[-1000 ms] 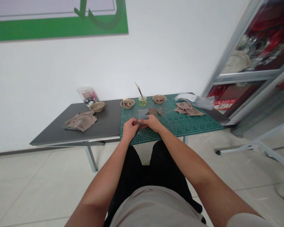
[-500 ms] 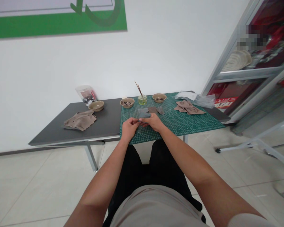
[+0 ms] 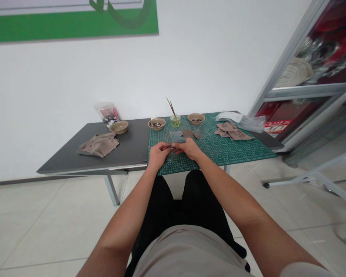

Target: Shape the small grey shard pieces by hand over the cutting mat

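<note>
In the head view both my hands are together over the front of the green cutting mat (image 3: 216, 152). My right hand (image 3: 191, 149) is closed on a small blue-grey sheet (image 3: 178, 139), its thumb along the near side. The fingertips of my left hand (image 3: 159, 154) are pinched together at the sheet's left end. Whatever lies between them is too small to make out. Just beyond the hands lie a pale grey piece (image 3: 175, 133), a brown square (image 3: 187, 133) and another grey piece (image 3: 197, 134), all flat on the mat.
Behind are a bowl of small dark pieces (image 3: 156, 124), a glass jar (image 3: 175, 121) with thin sticks, and another bowl (image 3: 196, 119). Brown cloths (image 3: 99, 145) lie left and right (image 3: 232, 132). A bowl (image 3: 118, 127), a clear bag (image 3: 106, 113) and plastic wrapping (image 3: 245, 121) stand farther out.
The whole view has shifted slightly. Both hands stay together at the blue-grey sheet, with their grip looking much the same.
</note>
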Demonstrator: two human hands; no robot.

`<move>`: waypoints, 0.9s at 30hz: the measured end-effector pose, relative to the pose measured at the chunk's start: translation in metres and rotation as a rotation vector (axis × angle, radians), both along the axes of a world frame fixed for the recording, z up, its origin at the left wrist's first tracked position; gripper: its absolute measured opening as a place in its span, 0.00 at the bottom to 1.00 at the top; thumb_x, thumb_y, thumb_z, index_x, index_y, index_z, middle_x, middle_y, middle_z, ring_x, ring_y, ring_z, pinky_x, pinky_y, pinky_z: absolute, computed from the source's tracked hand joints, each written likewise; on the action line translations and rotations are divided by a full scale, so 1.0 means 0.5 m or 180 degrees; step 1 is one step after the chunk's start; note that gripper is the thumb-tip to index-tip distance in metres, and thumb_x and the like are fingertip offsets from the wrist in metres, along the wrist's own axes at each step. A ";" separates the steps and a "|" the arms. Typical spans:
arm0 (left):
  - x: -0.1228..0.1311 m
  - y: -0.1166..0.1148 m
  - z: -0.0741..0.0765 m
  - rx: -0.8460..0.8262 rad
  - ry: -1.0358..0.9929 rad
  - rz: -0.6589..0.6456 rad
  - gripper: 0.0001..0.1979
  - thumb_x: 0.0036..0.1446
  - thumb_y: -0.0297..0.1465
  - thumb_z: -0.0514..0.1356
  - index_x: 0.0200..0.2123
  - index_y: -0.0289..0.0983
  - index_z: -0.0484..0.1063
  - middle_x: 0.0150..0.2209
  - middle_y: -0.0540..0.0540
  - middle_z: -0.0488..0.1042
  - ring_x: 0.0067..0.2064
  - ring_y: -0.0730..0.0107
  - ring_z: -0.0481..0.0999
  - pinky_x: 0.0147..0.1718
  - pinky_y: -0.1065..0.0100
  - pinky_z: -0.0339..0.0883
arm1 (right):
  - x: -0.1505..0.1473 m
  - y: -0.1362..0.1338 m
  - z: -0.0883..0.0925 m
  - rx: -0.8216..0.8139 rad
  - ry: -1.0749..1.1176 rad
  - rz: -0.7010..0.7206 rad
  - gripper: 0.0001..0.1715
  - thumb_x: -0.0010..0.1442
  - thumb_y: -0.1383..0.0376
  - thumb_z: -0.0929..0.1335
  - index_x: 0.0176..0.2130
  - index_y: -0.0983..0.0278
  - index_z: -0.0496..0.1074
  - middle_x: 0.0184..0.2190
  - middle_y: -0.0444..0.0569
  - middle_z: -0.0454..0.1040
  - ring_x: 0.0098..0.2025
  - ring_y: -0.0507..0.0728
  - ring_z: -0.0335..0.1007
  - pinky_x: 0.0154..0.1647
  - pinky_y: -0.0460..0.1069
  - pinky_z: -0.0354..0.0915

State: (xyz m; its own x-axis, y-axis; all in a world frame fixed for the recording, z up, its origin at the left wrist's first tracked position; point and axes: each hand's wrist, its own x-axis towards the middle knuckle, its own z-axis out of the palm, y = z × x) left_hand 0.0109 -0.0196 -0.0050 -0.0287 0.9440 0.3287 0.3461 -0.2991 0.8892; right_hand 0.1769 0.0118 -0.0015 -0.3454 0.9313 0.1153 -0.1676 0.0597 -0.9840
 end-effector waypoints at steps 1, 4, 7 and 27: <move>0.001 -0.001 0.000 0.0026 0.0107 0.0030 0.05 0.49 0.33 0.65 0.28 0.37 0.76 0.25 0.52 0.73 0.28 0.73 0.69 0.30 0.70 0.62 | -0.001 0.000 0.001 0.0032 -0.0079 0.0002 0.20 0.44 0.54 0.78 0.31 0.67 0.78 0.25 0.49 0.78 0.25 0.53 0.73 0.25 0.47 0.69; 0.004 -0.004 -0.002 0.0083 0.0306 0.0127 0.05 0.50 0.33 0.64 0.26 0.38 0.75 0.23 0.53 0.71 0.27 0.74 0.67 0.29 0.70 0.61 | -0.003 -0.002 0.004 0.0051 -0.0224 -0.0029 0.20 0.43 0.54 0.78 0.29 0.68 0.78 0.23 0.49 0.77 0.24 0.53 0.72 0.25 0.47 0.69; 0.003 -0.003 -0.009 0.0117 0.0091 0.0091 0.05 0.50 0.33 0.65 0.28 0.38 0.76 0.25 0.52 0.73 0.28 0.73 0.69 0.31 0.70 0.63 | -0.001 -0.004 0.003 -0.0013 -0.0023 0.0013 0.21 0.43 0.53 0.78 0.29 0.67 0.78 0.25 0.49 0.78 0.26 0.54 0.73 0.27 0.48 0.69; -0.001 0.001 -0.013 0.0349 -0.0036 0.0013 0.04 0.48 0.31 0.65 0.30 0.38 0.76 0.28 0.52 0.73 0.29 0.74 0.69 0.31 0.70 0.63 | 0.006 0.012 -0.008 -0.0224 0.0295 0.0389 0.26 0.36 0.52 0.80 0.30 0.68 0.77 0.24 0.47 0.77 0.25 0.53 0.72 0.28 0.48 0.68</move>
State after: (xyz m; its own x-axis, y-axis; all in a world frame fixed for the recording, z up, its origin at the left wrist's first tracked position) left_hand 0.0106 -0.0191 -0.0113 -0.0366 0.9022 0.4298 0.3377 -0.3936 0.8550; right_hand 0.1798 0.0180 -0.0055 -0.4475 0.8900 0.0880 -0.2597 -0.0351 -0.9650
